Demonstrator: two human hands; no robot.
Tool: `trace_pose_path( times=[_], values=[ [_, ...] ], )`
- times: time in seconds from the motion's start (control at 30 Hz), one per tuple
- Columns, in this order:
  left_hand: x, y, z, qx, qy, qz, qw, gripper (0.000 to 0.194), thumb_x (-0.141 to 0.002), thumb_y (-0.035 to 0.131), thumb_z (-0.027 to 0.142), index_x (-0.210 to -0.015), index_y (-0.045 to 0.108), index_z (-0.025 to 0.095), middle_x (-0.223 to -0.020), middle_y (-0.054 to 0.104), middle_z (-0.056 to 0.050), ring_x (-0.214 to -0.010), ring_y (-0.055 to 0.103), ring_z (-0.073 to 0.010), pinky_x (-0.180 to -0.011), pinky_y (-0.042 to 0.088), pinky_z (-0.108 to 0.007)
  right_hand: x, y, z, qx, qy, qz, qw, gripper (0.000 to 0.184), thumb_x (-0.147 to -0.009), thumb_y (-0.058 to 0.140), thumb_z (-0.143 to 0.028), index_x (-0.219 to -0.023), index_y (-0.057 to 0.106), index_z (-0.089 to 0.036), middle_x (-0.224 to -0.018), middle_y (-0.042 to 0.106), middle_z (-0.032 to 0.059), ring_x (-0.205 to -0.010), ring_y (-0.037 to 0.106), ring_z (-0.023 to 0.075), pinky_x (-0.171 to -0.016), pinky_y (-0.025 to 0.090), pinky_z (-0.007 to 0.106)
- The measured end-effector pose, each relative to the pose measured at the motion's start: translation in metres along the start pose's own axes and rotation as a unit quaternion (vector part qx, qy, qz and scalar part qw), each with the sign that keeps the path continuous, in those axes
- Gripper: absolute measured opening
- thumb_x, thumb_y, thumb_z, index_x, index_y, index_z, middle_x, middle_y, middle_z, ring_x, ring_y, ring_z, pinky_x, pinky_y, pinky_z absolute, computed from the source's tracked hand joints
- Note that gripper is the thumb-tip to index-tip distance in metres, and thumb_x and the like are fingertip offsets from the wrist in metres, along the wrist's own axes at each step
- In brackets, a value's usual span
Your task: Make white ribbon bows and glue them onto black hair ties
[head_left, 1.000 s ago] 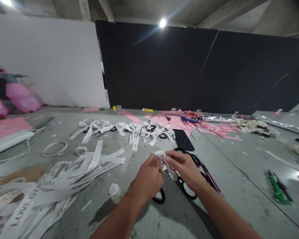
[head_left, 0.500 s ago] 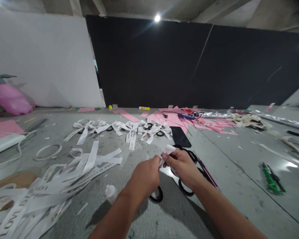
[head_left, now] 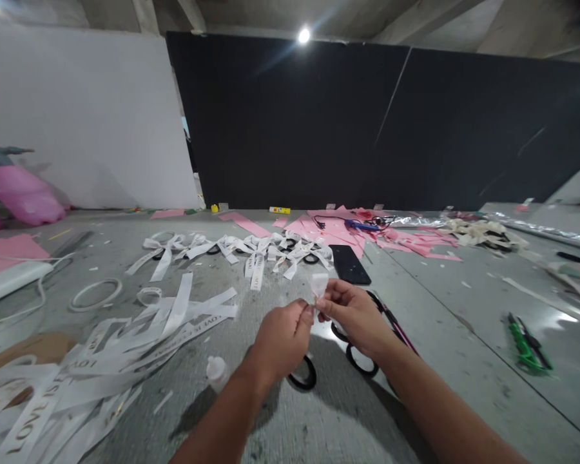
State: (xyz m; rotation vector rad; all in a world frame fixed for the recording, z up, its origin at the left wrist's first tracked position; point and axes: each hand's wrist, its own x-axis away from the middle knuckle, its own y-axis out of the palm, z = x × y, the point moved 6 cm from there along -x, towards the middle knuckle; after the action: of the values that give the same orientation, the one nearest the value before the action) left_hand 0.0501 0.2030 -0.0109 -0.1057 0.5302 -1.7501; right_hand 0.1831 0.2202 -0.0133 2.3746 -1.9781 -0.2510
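Note:
Between my two hands is a white ribbon (head_left: 319,283), its upper part standing up above the fingertips. My left hand (head_left: 283,335) is closed on the ribbon's lower part, thumb and forefinger pressed together. The fingers of my right hand (head_left: 355,316) pinch the ribbon from the other side, and the fingertips of both hands nearly meet. Much of the ribbon is hidden by the fingers. Below my left hand lies a black ring (head_left: 303,375), and another black ring (head_left: 362,362) lies under my right wrist. A small white bottle (head_left: 216,370) stands left of my left forearm.
Printed white ribbons (head_left: 101,361) are heaped at the left. A row of white bows (head_left: 251,248) lies farther back. Behind my right hand are a black phone (head_left: 350,264) and pink paper (head_left: 338,225). A green-handled tool (head_left: 528,345) lies at the right.
My fingers have shifted on the ribbon, and its top now stands upright instead of bunched over my right fingers. The view has turned slightly right since the first frame.

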Motion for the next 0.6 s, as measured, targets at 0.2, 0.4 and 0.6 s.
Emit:
trace_pose_path(
  times=[0.2, 0.4, 0.6],
  values=[
    [-0.002, 0.007, -0.012, 0.071, -0.023, 0.030, 0.997, 0.028, -0.096, 0.032, 0.035, -0.083, 0.053, 0.021, -0.062, 0.050, 0.003, -0.057, 0.049, -0.0137, -0.061, 0.037, -0.026, 0.003, -0.003, 0.000, 0.056, -0.018, 0.014, 0.998, 0.039, -0.071, 0.078, -0.034, -0.106, 0.064, -0.023, -0.099, 0.061, 0.0035, -0.064, 0.056, 0.0112, -0.057, 0.044, 0.026],
    [-0.003, 0.012, -0.022, 0.171, -0.055, 0.042, 0.983, 0.026, -0.085, 0.056, 0.041, -0.094, 0.062, 0.017, -0.076, 0.063, -0.001, -0.067, 0.056, -0.0135, -0.064, 0.043, -0.024, 0.001, -0.013, -0.002, 0.119, -0.046, 0.090, 0.988, 0.029, -0.072, 0.077, -0.039, -0.091, 0.068, -0.019, -0.077, 0.065, 0.0019, -0.060, 0.056, 0.0138, -0.056, 0.043, 0.028],
    [-0.005, 0.004, -0.024, 0.260, -0.113, 0.121, 0.951, 0.039, -0.075, 0.066, 0.049, -0.087, 0.070, 0.012, -0.063, 0.064, -0.003, -0.059, 0.057, -0.0143, -0.056, 0.043, -0.024, 0.003, -0.008, -0.002, 0.059, -0.073, 0.088, 0.992, 0.038, -0.071, 0.079, -0.037, -0.103, 0.065, -0.023, -0.095, 0.066, 0.0031, -0.072, 0.060, 0.0150, -0.068, 0.049, 0.030]
  ],
)
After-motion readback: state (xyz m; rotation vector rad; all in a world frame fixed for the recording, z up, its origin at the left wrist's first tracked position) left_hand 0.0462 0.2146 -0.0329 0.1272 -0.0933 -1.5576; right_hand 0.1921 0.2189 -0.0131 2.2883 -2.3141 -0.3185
